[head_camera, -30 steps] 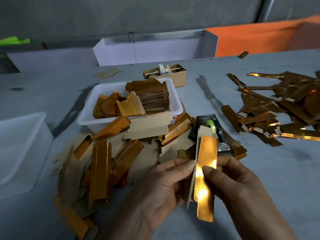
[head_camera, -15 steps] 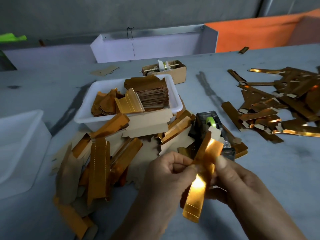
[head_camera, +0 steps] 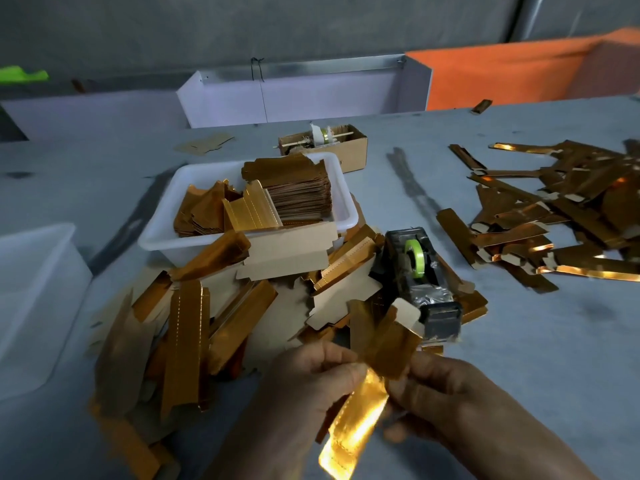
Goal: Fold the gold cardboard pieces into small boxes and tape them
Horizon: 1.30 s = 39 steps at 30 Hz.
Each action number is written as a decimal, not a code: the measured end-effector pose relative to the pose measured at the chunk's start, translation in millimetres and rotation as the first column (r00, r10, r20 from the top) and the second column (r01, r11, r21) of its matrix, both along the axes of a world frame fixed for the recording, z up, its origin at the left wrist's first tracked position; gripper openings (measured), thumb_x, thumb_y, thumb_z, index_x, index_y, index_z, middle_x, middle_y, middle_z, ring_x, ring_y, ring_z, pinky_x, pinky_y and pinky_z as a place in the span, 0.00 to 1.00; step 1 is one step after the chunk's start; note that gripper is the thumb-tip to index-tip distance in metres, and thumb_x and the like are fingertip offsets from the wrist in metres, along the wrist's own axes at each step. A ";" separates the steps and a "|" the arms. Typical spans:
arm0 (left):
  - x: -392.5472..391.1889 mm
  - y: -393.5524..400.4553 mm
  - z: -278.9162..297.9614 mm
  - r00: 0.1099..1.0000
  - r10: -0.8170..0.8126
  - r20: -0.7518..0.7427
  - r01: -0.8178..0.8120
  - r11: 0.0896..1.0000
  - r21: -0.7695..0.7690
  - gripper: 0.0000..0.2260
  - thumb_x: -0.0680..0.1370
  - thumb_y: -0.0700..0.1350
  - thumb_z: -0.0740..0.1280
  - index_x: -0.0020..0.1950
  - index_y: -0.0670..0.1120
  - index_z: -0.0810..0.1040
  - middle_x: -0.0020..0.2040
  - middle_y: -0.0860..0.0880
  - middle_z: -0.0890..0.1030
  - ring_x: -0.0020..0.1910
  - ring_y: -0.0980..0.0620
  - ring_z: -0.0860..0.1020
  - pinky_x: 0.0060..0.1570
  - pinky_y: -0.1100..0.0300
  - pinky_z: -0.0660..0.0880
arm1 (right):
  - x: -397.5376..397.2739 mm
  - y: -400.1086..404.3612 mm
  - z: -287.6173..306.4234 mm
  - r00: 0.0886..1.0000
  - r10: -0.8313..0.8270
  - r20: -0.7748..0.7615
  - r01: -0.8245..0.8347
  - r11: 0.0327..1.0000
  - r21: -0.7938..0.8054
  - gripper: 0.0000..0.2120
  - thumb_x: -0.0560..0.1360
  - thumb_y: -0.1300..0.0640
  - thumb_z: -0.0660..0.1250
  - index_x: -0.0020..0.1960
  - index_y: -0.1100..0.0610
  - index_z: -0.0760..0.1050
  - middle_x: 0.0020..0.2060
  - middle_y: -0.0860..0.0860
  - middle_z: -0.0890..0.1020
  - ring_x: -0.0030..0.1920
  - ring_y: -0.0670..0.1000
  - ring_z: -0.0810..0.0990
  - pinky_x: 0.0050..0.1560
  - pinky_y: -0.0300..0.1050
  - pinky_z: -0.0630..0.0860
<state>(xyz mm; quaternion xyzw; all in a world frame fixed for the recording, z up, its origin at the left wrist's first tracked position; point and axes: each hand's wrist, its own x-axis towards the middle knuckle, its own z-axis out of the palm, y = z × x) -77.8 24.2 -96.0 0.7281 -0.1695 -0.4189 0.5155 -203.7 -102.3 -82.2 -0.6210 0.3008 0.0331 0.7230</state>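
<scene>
Both hands hold one gold cardboard piece low in the middle of the view. My left hand pinches its left side and my right hand grips its right side. The upper part of the piece is bent into folded panels near the dispenser; the lower strip hangs down and shines. A black tape dispenser with a green roll stands just beyond the hands. Loose flat gold pieces lie heaped to the left.
A white tray with stacked gold blanks sits behind the heap. Another white tub stands at the left edge. Folded gold pieces spread over the grey table at the right. A small cardboard box is further back.
The gold piece was held flat and upright a second ago. Both hands have since bent its upper part into folds and tilted the strip's lower end toward the left.
</scene>
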 end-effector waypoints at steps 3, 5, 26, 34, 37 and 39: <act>-3.7 -5.2 -3.5 0.997 0.075 -0.031 -0.075 0.997 0.001 0.03 0.74 0.45 0.69 0.43 0.47 0.81 0.39 0.46 0.84 0.46 0.45 0.82 0.51 0.48 0.79 | -4.9 -24.5 6.5 0.976 -0.206 0.076 0.219 0.921 -0.323 0.06 0.74 0.58 0.65 0.44 0.51 0.81 0.40 0.49 0.84 0.43 0.48 0.81 0.41 0.41 0.77; -6.7 -9.8 -3.5 0.995 0.098 -0.035 -0.098 0.995 0.006 0.05 0.76 0.46 0.67 0.43 0.47 0.80 0.38 0.47 0.83 0.45 0.46 0.82 0.48 0.52 0.79 | -3.4 -47.5 6.9 0.904 -0.405 0.135 0.411 0.743 -0.528 0.07 0.75 0.57 0.65 0.41 0.46 0.78 0.43 0.47 0.81 0.47 0.49 0.78 0.45 0.43 0.73; -20.1 -43.4 -7.2 0.958 0.202 -0.201 -0.223 0.971 -0.087 0.05 0.77 0.45 0.66 0.47 0.47 0.81 0.43 0.46 0.85 0.47 0.46 0.83 0.54 0.44 0.78 | 28.8 -57.4 5.8 0.830 -0.518 0.208 0.557 0.790 -0.255 0.08 0.76 0.57 0.63 0.43 0.60 0.77 0.41 0.51 0.79 0.34 0.40 0.79 0.25 0.31 0.71; -20.1 -46.8 -7.3 0.946 0.242 -0.215 -0.272 0.954 -0.126 0.05 0.77 0.44 0.66 0.47 0.46 0.82 0.42 0.47 0.85 0.46 0.46 0.83 0.49 0.49 0.79 | 8.6 -43.7 -24.2 0.858 -0.493 0.144 0.432 0.540 -0.722 0.09 0.74 0.55 0.67 0.36 0.54 0.76 0.60 0.45 0.70 0.49 0.42 0.68 0.37 0.31 0.61; -23.1 -47.5 -4.8 0.952 0.245 -0.183 -0.272 0.953 -0.136 0.06 0.77 0.44 0.66 0.45 0.46 0.82 0.40 0.48 0.85 0.45 0.47 0.83 0.49 0.49 0.79 | 8.3 -41.4 -31.4 0.854 -0.487 0.182 0.439 0.487 -0.756 0.08 0.74 0.56 0.67 0.36 0.54 0.76 0.63 0.48 0.70 0.53 0.44 0.69 0.42 0.33 0.65; -24.6 -47.5 -2.9 0.954 0.253 -0.162 -0.276 0.951 -0.141 0.06 0.77 0.45 0.67 0.45 0.47 0.82 0.41 0.48 0.85 0.47 0.46 0.83 0.51 0.47 0.79 | 7.4 -39.1 -36.3 0.854 -0.468 0.226 0.457 0.469 -0.756 0.08 0.74 0.57 0.67 0.37 0.54 0.76 0.63 0.48 0.70 0.55 0.46 0.72 0.42 0.29 0.65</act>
